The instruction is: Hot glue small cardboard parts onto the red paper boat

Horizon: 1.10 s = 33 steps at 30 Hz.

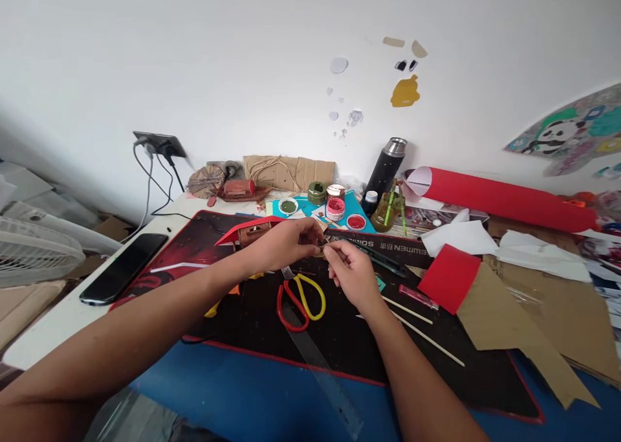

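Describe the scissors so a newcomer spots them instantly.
Find the black mat with the red edge. Near its middle, closer to the person than the left hand and right hand, lie the scissors, one loop overlapping a clear ruler in this view. Their loops differ, one red and one yellow, unlike the colourless ruler and the pale sticks.

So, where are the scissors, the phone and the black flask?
Scissors [297, 328]: head view, bottom of the red handle loop.
Phone [124, 269]: head view, middle of the dark screen.
Black flask [385, 167]: head view, body below the silvery top.
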Each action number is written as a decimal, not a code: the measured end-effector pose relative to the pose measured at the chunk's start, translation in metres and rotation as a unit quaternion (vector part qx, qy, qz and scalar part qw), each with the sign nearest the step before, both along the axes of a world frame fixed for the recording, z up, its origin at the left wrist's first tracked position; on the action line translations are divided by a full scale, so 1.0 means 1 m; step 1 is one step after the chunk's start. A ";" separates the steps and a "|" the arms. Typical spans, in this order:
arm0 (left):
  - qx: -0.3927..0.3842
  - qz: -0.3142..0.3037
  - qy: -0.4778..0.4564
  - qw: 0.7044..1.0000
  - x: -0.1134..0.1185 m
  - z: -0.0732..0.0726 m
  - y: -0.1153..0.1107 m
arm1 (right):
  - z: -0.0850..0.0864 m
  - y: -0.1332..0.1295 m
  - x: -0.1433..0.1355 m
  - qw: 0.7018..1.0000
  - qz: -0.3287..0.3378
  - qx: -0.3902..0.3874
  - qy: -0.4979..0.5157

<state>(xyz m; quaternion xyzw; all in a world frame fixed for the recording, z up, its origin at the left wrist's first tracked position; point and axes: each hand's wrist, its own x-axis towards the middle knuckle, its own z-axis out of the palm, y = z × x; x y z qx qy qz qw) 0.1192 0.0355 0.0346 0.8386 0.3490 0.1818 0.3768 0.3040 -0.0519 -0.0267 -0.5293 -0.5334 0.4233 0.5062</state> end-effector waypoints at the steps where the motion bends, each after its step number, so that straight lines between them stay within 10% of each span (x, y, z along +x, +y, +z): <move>1: -0.002 -0.002 0.002 1.000 0.000 0.000 -0.001 | 0.001 0.000 0.000 1.000 0.006 0.000 -0.002; 6: 0.060 0.020 0.036 0.997 -0.020 0.015 0.000 | 0.001 -0.001 -0.001 1.000 0.008 -0.003 -0.015; 11: 0.137 0.166 0.101 0.971 -0.101 0.036 0.024 | 0.001 0.000 0.000 1.000 -0.027 0.003 0.012; 16: 0.127 0.136 0.238 0.953 -0.168 0.014 0.038 | 0.006 -0.002 -0.004 0.999 -0.035 0.004 0.016; 23: 0.150 0.150 0.269 0.939 -0.169 -0.020 0.038 | 0.003 -0.001 -0.003 0.999 -0.046 0.005 0.004; 33: 0.099 0.232 0.229 0.940 -0.176 -0.021 0.067 | -0.002 0.000 -0.003 0.999 -0.037 0.009 -0.016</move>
